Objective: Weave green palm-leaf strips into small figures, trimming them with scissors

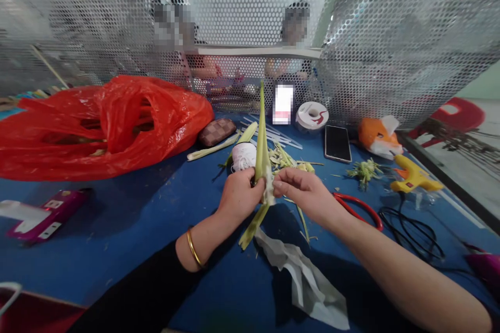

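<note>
My left hand (242, 193) is closed round a long, pointed, pale green leaf (262, 145), possibly a husk, that stands upright with its tip toward the mesh. Its lower end (252, 231) sticks out below the hand. White, fluffy-looking material (269, 187) lies along the leaf's right side. The fingers of my right hand (300, 187) are pinched against this white material; what sits between their tips is too small to make out. Just behind my left hand is a ball of white yarn (244, 156). Cut green scraps (283, 156) lie behind the leaf.
A red plastic bag (167, 109) fills the left. Crumpled white paper (308, 281) lies in front. To the right are red-handled pliers or scissors (359, 208), a yellow glue gun (414, 174) with a black cord, and a phone (338, 143). A ribbon spool (312, 114) stands behind.
</note>
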### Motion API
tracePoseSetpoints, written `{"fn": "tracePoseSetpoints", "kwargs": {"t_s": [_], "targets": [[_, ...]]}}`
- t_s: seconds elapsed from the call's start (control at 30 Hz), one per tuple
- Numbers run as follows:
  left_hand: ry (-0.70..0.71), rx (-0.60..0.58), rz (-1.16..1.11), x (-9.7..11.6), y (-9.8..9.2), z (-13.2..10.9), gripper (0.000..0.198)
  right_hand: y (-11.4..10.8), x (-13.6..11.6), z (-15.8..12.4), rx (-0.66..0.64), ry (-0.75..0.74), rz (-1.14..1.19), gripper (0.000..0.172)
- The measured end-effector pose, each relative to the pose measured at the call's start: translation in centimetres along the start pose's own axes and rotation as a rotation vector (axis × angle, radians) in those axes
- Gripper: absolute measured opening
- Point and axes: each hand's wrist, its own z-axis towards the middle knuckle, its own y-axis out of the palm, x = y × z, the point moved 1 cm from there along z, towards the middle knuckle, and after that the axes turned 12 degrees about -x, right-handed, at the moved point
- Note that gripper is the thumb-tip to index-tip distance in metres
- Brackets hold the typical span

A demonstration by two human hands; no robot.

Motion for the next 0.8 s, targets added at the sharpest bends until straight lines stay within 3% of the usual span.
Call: {"fn": "tracePoseSetpoints", "kwargs": {"t_s": [0.13,0.2,0.63,0.8], "targets": [[0.039,-0.079,0.029,0.5,0.5,-0.6,0.016,-0.4,1.0,0.4,0.189,0.001,-0.131,0.022],[0.047,-0.113,0.051,0.8,0.7,-0.9,0.017,-0.3,1.3,0.6,0.222,-0.013,-0.119,0.021],[0.025,-0.119,0.132,1.3,0.3,-1.0,0.021,-0.3,0.2,-0.3,0.214,-0.011,-0.418,0.025],[0.018,-0.091,0.139,1.0,0.1,-0.8,0.022,-0.3,0.1,-0.2,0.127,-0.001,-0.309,0.025]]}}
